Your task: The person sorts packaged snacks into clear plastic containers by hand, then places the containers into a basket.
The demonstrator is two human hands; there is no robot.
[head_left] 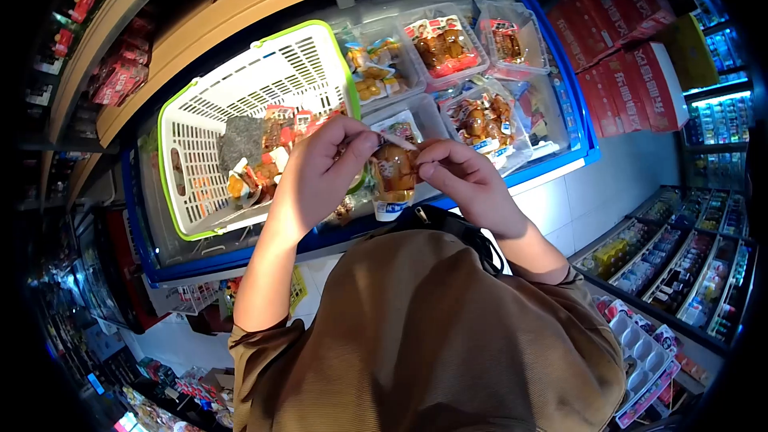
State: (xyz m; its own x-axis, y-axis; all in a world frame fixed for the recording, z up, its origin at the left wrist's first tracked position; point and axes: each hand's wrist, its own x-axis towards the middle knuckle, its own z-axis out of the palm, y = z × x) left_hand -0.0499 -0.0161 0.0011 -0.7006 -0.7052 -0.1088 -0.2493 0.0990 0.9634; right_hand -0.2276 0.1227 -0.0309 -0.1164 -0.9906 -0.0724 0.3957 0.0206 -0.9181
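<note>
Nearest the viewer, a brown garment [432, 328] of finely ribbed cloth bulges in a rounded fold, its sleeves loose about the arms. Just beyond, a small packet [394, 170] of clear, glossy film is suspended between the two hands; smooth, rounded brown contents show through it, and a white-and-blue panel marks its lower end. A narrow pale strip [398, 142] projects at its upper edge. The left hand [324, 162] is closed in a pinch at this edge, thumb against curled fingers, the forearm rising steeply from the sleeve and the wrist bent inward. The right hand [466, 180] is likewise pinched, thumb and fingertips together on the packet's right side, its forearm slanting in from the lower right.

Behind the left hand stands a rectangular basket [264, 64] of white moulded plastic with slotted walls and a smooth lime-green rim; it contains shiny red-printed packets and a grey, rough-looking bag [241, 141]. To its right, box-shaped tubs [520, 66] of clear rigid plastic hold further glossy packets. Basket and tubs lie within a straight-sided blue frame [591, 144]. Farther off, a flat wooden shelf [216, 20] runs along the far side, and red printed cartons [648, 88] stand at the right.
</note>
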